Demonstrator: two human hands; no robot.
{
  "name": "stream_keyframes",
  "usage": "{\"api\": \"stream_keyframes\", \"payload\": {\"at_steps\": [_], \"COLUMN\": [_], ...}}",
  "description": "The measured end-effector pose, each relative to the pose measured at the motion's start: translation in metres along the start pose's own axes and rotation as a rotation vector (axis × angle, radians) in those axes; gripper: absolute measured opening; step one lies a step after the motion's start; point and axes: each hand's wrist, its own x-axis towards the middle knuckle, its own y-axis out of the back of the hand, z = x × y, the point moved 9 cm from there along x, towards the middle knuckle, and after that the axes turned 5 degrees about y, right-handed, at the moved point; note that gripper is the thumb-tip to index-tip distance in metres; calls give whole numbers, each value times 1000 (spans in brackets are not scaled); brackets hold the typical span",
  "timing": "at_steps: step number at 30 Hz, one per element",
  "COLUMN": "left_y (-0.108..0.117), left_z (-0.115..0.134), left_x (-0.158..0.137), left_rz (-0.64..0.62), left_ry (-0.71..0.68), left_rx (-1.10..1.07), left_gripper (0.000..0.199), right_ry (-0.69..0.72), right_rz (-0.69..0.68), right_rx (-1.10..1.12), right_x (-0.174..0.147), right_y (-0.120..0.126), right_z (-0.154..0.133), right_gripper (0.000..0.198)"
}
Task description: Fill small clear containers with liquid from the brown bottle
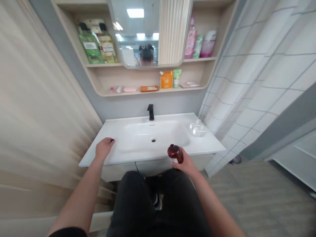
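The left hand (103, 148) is over the left part of the white worktop (111, 130), its fingertips pinched together on a small black cap-like piece (112, 140). The right hand (185, 164) is curled around the body of an amber bottle (175, 152), which is at the worktop's front edge, right of the drain (153, 140), its neck bare and pointing up. A white label shows on the bottle, too blurred to read. The sink basin (138, 136) lies between and beyond the hands, with a black faucet (150, 112) behind it. On the worktop's right side stands a clear dispenser (198, 130), apart from the right hand. On the wall shelf (133, 93) above are an orange pouch (167, 80), a green-and-white tube (176, 78) and an orange-brown packet (149, 88). Higher up, a mirror (138, 39) hangs between a green bottle (92, 47) on the left and a pink bottle (191, 42) on the right.
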Motion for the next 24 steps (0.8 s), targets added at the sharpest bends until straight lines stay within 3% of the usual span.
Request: {"api": "stream_keyframes", "payload": {"at_steps": [8, 13, 16, 19, 21, 22, 24], "left_y": [-11, -34, -31, -8, 3, 1, -22], "left_z": [-4, -3, 7, 28, 46, 57, 82], "left_x": [71, 90, 89, 63, 21, -7, -75], "left_rz": [185, 71, 77, 207, 257, 225, 29], "left_ry": [49, 114, 75, 0, -56, -97, -191], "left_rx": [63, 142, 197, 101, -69, -171, -380], "left_gripper": [42, 39, 43, 53, 58, 60, 62], "right_ry": [-14, -32, -43, -42, -31, -21, 5], "right_rz": [38, 72, 109, 103, 80, 68, 56], "right_rx": [23, 1, 1, 2, 8, 11, 11], "right_x": [13, 9, 6, 7, 9, 10, 11], "right_y": [6, 12, 16, 10, -4, -15, -41], "right_z": [10, 17, 21, 22, 20, 17, 8], "right_gripper": [85, 83, 82, 82, 82, 82, 84]}}
